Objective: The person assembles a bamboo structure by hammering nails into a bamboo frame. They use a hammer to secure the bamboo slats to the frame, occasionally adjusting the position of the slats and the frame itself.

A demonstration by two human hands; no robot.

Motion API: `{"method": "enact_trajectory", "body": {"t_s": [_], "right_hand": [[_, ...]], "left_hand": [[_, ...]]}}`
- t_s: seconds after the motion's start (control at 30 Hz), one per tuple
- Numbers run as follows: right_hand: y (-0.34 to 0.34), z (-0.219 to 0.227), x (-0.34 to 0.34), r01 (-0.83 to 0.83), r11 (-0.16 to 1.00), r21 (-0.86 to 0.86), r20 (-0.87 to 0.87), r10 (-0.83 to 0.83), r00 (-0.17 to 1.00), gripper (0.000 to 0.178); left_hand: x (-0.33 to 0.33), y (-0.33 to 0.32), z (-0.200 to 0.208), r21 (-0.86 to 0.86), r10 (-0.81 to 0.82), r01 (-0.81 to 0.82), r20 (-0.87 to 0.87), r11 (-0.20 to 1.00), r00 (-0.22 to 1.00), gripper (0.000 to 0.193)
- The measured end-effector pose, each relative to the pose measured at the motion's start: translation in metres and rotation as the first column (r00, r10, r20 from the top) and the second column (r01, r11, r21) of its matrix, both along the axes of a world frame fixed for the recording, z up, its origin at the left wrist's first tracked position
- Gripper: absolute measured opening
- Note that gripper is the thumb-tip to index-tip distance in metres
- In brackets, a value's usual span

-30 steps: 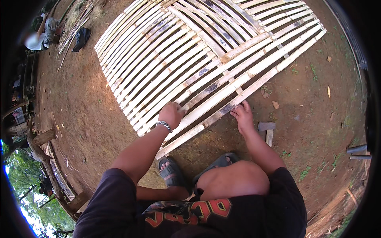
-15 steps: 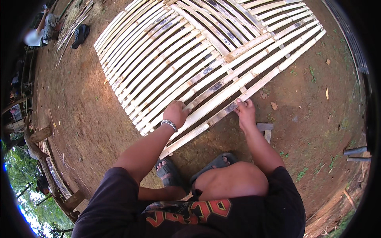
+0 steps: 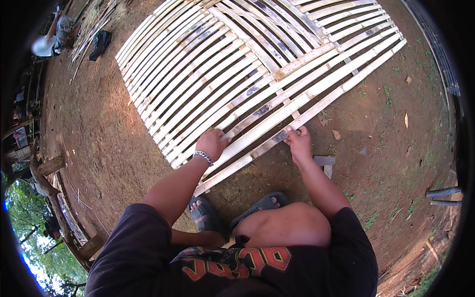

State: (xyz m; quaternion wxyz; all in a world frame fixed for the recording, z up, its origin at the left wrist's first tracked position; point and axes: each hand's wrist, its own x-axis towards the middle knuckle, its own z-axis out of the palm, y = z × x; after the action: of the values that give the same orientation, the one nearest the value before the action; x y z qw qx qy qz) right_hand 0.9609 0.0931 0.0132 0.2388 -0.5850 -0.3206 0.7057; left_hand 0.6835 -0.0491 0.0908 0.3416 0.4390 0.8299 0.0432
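A large panel of pale split-bamboo slats (image 3: pixel 247 159) spreads out in front of me, some slats stained dark. My left hand (image 3: pixel 212 144), wearing a chain bracelet, is closed around one slat near the panel's close edge. Its fingertips curl down between the slats and are partly hidden. On the outermost slat, my right hand (image 3: pixel 299 143) pinches the edge with thumb and fingers, beside a dark patch. Crosspieces (image 3: pixel 286 99) show under the slats. A diagonal group of slats (image 3: pixel 262 29) lies at the far middle.
My sandalled feet (image 3: pixel 203 213) are on bare brown soil close to the panel. A small wooden piece (image 3: pixel 325 161) is by my right forearm. Far left, a person (image 3: pixel 47 45) is near a black bag (image 3: pixel 100 44) and thin sticks. Pipe-like pieces (image 3: pixel 444 192) are at right.
The whole view has shifted slightly, so panel, feet and hands appear a little farther left. Both hands keep their places on the slats.
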Motion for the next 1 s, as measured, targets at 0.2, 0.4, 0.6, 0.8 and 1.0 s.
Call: {"method": "enact_trajectory", "body": {"t_s": [0.2,0.4,0.6,0.8,1.0], "right_hand": [[-0.016,0.038,0.026,-0.324,0.941,0.097,0.398,0.262,0.879,0.053],[-0.089,0.055,0.128,-0.583,0.757,0.294,0.918,-0.054,0.393,0.063],[-0.103,0.060,0.172,-0.522,0.847,-0.102,0.967,0.208,0.148,0.070],[-0.097,0.023,0.202,-0.561,0.828,-0.016,0.959,0.171,0.225,0.063],[-0.112,0.076,0.192,-0.447,0.880,-0.162,0.944,0.269,0.189,0.054]], "left_hand": [[0.002,-0.002,0.006,-0.089,0.033,-0.033,-0.010,0.996,0.999,0.043],[0.003,-0.013,0.039,-0.128,-0.024,0.021,-0.017,0.992,1.000,0.056],[-0.036,0.049,0.027,0.196,0.041,-0.017,-0.117,0.981,0.992,0.047],[-0.107,0.131,-0.022,0.386,0.126,0.013,-0.332,0.922,0.935,0.060],[-0.168,0.221,-0.054,0.111,-0.106,0.177,-0.465,0.978,0.879,0.101]]}}
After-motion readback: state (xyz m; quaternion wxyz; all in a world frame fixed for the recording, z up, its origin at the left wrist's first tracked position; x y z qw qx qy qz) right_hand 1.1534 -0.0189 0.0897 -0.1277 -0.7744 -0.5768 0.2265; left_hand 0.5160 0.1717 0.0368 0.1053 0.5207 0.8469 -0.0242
